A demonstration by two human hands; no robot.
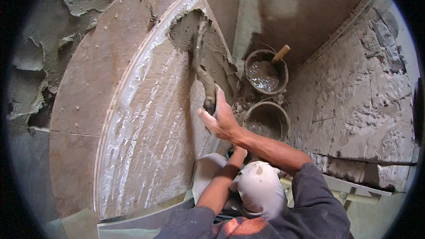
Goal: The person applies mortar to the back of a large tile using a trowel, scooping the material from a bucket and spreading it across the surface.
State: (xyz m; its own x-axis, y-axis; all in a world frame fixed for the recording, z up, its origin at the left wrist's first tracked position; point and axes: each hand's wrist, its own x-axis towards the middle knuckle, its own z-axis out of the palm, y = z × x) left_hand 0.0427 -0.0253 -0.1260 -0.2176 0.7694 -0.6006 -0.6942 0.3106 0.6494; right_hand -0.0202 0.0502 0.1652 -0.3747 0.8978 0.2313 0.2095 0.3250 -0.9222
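Observation:
My right hand (219, 119) is closed around the dark handle of a long, mortar-coated tool (202, 68), seemingly a trowel seen edge-on. The tool reaches up over a tapering curved panel (133, 159) with a pale, wet, streaked surface and a patch of thick grey mortar (179, 28) near its tip. My left hand (239, 151) is lower, under my right forearm beside my knee; its fingers are mostly hidden.
A bucket of wet slurry (261, 75) with a wooden handle (281, 53) stands right of the panel, above a second bucket (265, 121). A rough plastered slab (354, 106) fills the right; curved brown boards (73, 159) and lumpy mortar (31, 62) lie left.

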